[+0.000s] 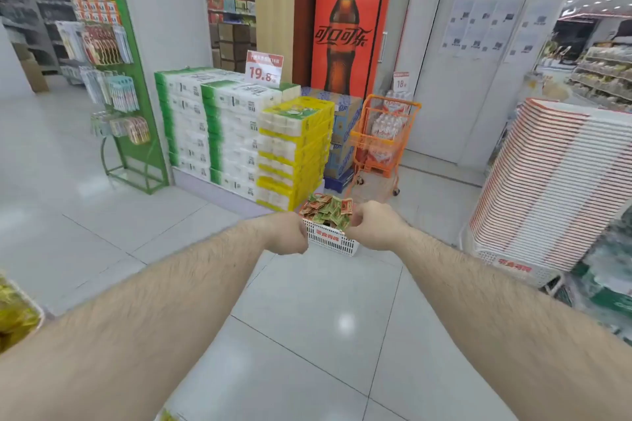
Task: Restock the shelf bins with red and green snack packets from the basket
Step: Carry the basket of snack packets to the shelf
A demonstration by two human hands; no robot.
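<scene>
- Both arms stretched out ahead of me, carrying the white slotted basket (330, 238) above the tiled floor (307, 318), held between the two hands.
- Left hand (286, 233): fingers clenched round the basket's left end, knuckles up.
- Right hand (371, 225): fingers curled over the right rim, gripping it.
- Basket sits slightly tilted, right end lower and nearer me; red lettering on its near wall.
- Red and green snack packets (326, 208) are heaped loose inside the basket, piled above the rim.
- No shelf bins clearly identifiable from this view; the shelves at far right are too blurred to tell.
- Straight ahead: stacked tissue packs, green-and-white (212, 123) on the left, yellow (294, 150) just beside them on the right, with a price sign (264, 68) reading 19.8 on top.
- Behind the stack: a red cola poster (349, 17) showing a bottle.
- Right of the yellow packs: blue cartons (343, 133), then an orange trolley (383, 140) loaded with bottled water.
- Far right: a tall leaning stack of white-and-red baskets (554, 188).
- Far left: a green display rack (116, 79) hung with small items.
</scene>
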